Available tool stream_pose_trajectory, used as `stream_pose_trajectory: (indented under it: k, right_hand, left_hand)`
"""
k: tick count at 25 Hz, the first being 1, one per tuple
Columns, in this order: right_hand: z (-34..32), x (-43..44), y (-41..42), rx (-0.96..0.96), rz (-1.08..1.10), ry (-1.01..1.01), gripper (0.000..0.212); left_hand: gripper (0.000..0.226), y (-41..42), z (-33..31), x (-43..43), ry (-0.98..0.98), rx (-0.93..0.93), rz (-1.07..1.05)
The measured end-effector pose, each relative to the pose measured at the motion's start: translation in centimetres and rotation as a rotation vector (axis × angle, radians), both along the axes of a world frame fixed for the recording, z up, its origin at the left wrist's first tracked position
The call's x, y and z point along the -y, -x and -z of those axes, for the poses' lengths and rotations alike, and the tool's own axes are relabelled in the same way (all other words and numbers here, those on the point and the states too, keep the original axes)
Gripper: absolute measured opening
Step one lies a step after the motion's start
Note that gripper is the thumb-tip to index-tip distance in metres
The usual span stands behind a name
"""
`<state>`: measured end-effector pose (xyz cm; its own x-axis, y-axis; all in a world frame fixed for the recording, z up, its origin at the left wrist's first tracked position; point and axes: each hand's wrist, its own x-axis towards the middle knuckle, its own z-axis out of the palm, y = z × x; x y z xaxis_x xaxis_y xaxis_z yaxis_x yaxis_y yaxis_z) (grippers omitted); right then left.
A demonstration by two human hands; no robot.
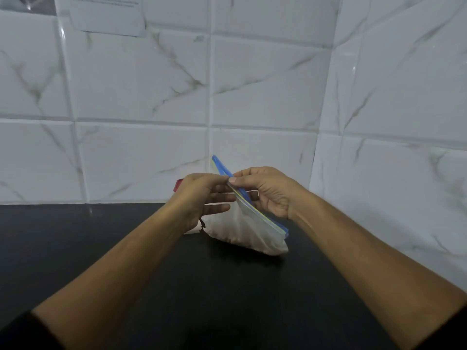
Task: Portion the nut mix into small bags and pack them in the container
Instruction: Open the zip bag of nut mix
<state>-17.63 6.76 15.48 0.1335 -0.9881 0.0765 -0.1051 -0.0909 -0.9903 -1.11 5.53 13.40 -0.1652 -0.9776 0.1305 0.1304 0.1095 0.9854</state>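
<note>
Head view: your left hand and right hand meet above the counter, each grip pinched on the blue zip strip of the clear plastic bag, which rests on the black counter. White marble-patterned wall tiles stand behind. A red object is mostly hidden behind your left hand.

A small clear zip bag with a blue seal strip sits on the black counter near its back edge, close to the corner of the tiled walls. Its base rests on the counter while the seal strip runs tilted, far end raised. The contents show only dimly through the cloudy plastic, brownish along the bottom.
</note>
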Motion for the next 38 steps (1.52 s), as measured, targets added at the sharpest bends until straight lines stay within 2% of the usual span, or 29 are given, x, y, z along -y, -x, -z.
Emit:
stream_pose_trajectory:
  k: [3,6,11,13,17,19,21,25,29,32,36,38]
  right_hand:
    - [-0.8,0.9,0.3,0.004,0.082,0.005,0.002]
    - [-1.4,2.0,1.3,0.188,0.195,-0.053,0.015]
    - [-1.2,3.1,3.0,0.594,0.235,-0.202,0.015]
    - [-1.0,3.7,3.3,0.687,0.226,-0.248,0.015]
    - [-0.7,4.5,3.6,0.538,0.169,-0.254,0.026]
    - [-0.9,4.5,3.6,0.426,0.209,-0.205,0.024]
    - [-1.4,4.4,3.7,0.392,0.229,-0.181,0.017]
    - [-1.9,4.6,4.0,0.455,0.212,-0.206,0.018]
    - [-1.4,4.8,5.2,0.626,0.223,-0.260,0.025]
    - [-0.7,5.4,6.6,0.759,0.230,-0.335,0.028]
    - [0.3,5.5,6.0,0.838,0.151,-0.386,0.033]
    - [0.7,5.6,5.4,0.800,0.138,-0.355,0.029]
  left_hand:
    - [0.014,0.0,-0.8,0.8,-0.052,-0.041,-0.012]
    - [0.015,-0.9,-1.3,1.8,-0.212,-0.193,0.023]
    - [0.023,-2.2,-1.0,3.7,-0.354,-0.367,0.036]
    - [0.023,-1.9,-0.8,4.2,-0.370,-0.381,0.020]
    - [0.024,-1.5,-0.9,4.7,-0.368,-0.320,0.013]
    - [0.023,-1.5,-1.4,4.7,-0.363,-0.303,0.039]
    - [0.020,-1.4,-1.8,4.7,-0.352,-0.285,0.061]
    - [0.016,-0.9,-1.9,5.2,-0.356,-0.300,0.093]
    - [0.012,-1.7,-1.5,6.2,-0.435,-0.462,0.184]
    - [0.009,-2.9,-1.4,6.7,-0.482,-0.570,0.162]
    - [0.019,-2.8,-0.7,7.0,-0.554,-0.712,0.134]
    - [0.026,-2.4,-0.1,6.8,-0.509,-0.671,0.131]
